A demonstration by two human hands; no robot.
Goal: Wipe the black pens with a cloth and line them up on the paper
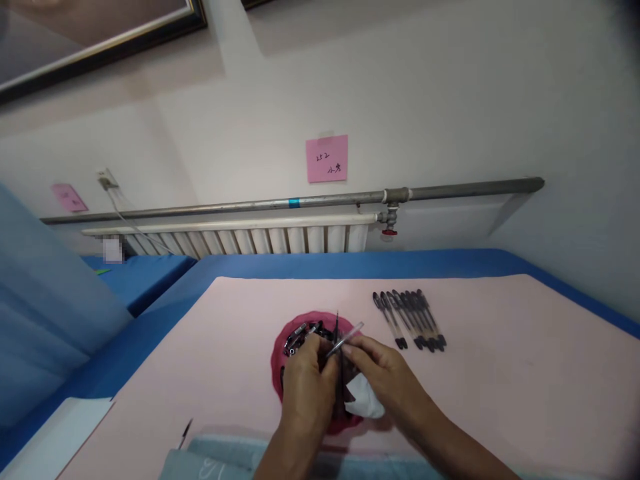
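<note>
Over a dark pink bowl [276, 363] with a wavy rim, my two hands meet. My left hand [309, 377] is closed on the lower end of a clear pen barrel [354, 331], which slants up to the right. The fingertips of my right hand [377, 367] pinch at the same barrel. White tissue [366, 399] hangs below my right palm; whether the fingers hold it is hidden. A thin dark stick [337, 325], like a refill, stands upright between the hands. Inside the bowl lie several dark pen parts [296, 337], partly covered by my left hand.
Several black-capped pens [410, 320] lie side by side in a row right of the bowl on the pink sheet [500, 373]. A grey-blue cloth [215, 460] and another pen [185, 433] are at the front edge. White paper [75, 433] lies left. Behind stand a radiator [275, 239] and pipe.
</note>
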